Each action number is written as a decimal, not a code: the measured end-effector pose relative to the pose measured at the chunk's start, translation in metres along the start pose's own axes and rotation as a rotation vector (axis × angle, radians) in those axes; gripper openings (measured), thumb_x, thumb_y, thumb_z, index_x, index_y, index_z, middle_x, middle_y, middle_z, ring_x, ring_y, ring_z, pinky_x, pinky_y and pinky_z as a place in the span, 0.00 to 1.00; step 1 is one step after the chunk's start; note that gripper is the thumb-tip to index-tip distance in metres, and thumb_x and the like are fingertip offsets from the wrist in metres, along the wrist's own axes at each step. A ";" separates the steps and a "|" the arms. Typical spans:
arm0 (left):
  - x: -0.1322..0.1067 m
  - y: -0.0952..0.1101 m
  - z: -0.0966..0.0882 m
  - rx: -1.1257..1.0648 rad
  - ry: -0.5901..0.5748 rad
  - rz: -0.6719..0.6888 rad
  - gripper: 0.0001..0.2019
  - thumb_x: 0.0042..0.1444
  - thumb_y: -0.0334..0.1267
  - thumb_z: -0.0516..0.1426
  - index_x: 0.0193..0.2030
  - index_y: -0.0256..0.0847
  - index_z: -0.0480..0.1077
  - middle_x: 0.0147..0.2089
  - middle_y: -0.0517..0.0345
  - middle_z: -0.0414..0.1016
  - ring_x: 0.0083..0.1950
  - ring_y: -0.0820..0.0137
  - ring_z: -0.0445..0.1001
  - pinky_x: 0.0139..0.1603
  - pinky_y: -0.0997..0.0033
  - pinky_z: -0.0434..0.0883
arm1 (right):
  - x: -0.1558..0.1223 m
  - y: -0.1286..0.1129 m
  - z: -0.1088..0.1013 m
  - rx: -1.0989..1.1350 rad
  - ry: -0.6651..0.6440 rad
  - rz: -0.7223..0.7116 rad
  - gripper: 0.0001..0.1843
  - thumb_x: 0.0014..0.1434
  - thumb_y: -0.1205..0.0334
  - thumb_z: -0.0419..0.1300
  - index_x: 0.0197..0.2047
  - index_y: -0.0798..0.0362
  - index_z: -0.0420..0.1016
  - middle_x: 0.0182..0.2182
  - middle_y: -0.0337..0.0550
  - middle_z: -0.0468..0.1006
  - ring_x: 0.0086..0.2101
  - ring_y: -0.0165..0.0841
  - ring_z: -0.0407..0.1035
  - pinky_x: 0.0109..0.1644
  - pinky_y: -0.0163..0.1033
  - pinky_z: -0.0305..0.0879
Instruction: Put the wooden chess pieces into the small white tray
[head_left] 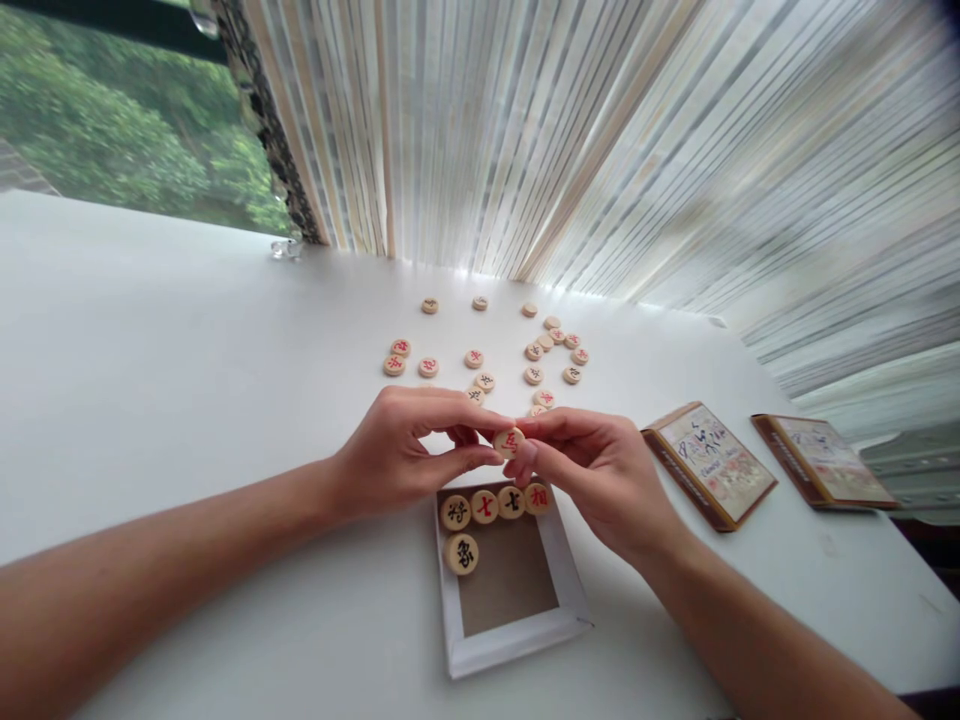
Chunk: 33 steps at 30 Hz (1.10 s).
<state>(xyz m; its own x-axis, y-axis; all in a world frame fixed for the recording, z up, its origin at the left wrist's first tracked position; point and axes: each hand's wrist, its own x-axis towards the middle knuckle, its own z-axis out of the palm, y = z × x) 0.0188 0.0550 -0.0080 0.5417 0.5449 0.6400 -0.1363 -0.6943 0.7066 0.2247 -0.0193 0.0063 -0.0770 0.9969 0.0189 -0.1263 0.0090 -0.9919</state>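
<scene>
Between my two hands, just above the far edge of the box, is a round Chinese chess piece [509, 443] with a red character facing up. The thumb and fingertips of my left hand [427, 437] pinch its left side. My right hand [589, 470] grips its right side the same way. Below them lies an open white box tray [517, 655] with a brown inside. A row of pieces runs along its far side, among them a black-marked piece [455, 512] and a red-marked piece [537, 497]. One more black-marked piece [461, 553] starts a second row at the left.
Several loose chess pieces [428, 367] are scattered on the white table [225, 400] beyond my hands, some face down. Two printed cardboard boxes [712, 465] lie to the right. A pleated curtain [480, 140] hangs at the back, beside a window [135, 120].
</scene>
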 end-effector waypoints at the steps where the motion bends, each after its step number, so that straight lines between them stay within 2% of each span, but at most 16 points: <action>1: 0.000 0.000 0.000 -0.004 0.002 -0.005 0.11 0.59 0.27 0.70 0.49 0.35 0.84 0.37 0.52 0.88 0.33 0.71 0.84 0.37 0.77 0.81 | 0.000 0.000 0.001 0.008 0.006 0.008 0.10 0.55 0.59 0.79 0.39 0.52 0.89 0.29 0.42 0.88 0.28 0.31 0.81 0.33 0.33 0.81; 4: -0.001 -0.001 0.000 0.004 0.005 -0.010 0.10 0.58 0.29 0.71 0.48 0.36 0.85 0.37 0.52 0.88 0.33 0.71 0.84 0.37 0.79 0.81 | 0.001 0.001 0.002 0.033 0.017 0.022 0.14 0.49 0.61 0.82 0.39 0.51 0.88 0.31 0.42 0.88 0.28 0.31 0.81 0.33 0.33 0.81; 7: -0.002 -0.002 0.000 0.019 0.013 -0.021 0.10 0.59 0.31 0.71 0.48 0.36 0.85 0.38 0.51 0.89 0.33 0.71 0.85 0.37 0.79 0.82 | 0.000 0.002 0.003 0.024 0.023 0.020 0.16 0.49 0.62 0.82 0.41 0.51 0.87 0.31 0.42 0.88 0.29 0.31 0.82 0.34 0.33 0.82; 11: -0.003 -0.003 0.000 -0.011 0.022 -0.071 0.09 0.61 0.33 0.70 0.48 0.35 0.84 0.39 0.49 0.89 0.35 0.69 0.86 0.38 0.77 0.84 | -0.001 0.003 0.003 -0.033 0.049 -0.064 0.21 0.47 0.64 0.83 0.43 0.51 0.86 0.33 0.42 0.88 0.33 0.34 0.83 0.38 0.36 0.84; 18: -0.006 -0.006 0.002 -0.127 0.054 -0.112 0.12 0.59 0.29 0.70 0.50 0.34 0.81 0.40 0.51 0.87 0.37 0.71 0.85 0.41 0.76 0.84 | -0.003 0.006 -0.001 -0.225 0.086 -0.245 0.13 0.57 0.65 0.78 0.45 0.49 0.85 0.38 0.43 0.89 0.36 0.35 0.85 0.43 0.38 0.85; 24: -0.005 -0.004 0.002 -0.104 0.068 -0.097 0.09 0.59 0.27 0.70 0.46 0.34 0.81 0.40 0.52 0.86 0.35 0.73 0.84 0.40 0.77 0.83 | -0.004 0.010 -0.003 -0.297 0.086 -0.312 0.11 0.60 0.65 0.76 0.47 0.48 0.85 0.40 0.44 0.89 0.37 0.37 0.85 0.45 0.43 0.86; 33: -0.003 -0.002 0.000 -0.032 0.061 -0.060 0.08 0.60 0.29 0.70 0.46 0.35 0.83 0.39 0.51 0.87 0.34 0.72 0.84 0.38 0.77 0.83 | -0.002 0.010 -0.003 -0.328 0.044 -0.360 0.13 0.61 0.66 0.75 0.49 0.48 0.86 0.40 0.45 0.89 0.38 0.37 0.84 0.44 0.43 0.86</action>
<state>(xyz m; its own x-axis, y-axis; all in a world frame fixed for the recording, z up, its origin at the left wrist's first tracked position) 0.0174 0.0548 -0.0119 0.4986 0.6134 0.6125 -0.1320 -0.6446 0.7530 0.2264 -0.0209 -0.0044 -0.0429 0.9283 0.3694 0.1817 0.3709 -0.9107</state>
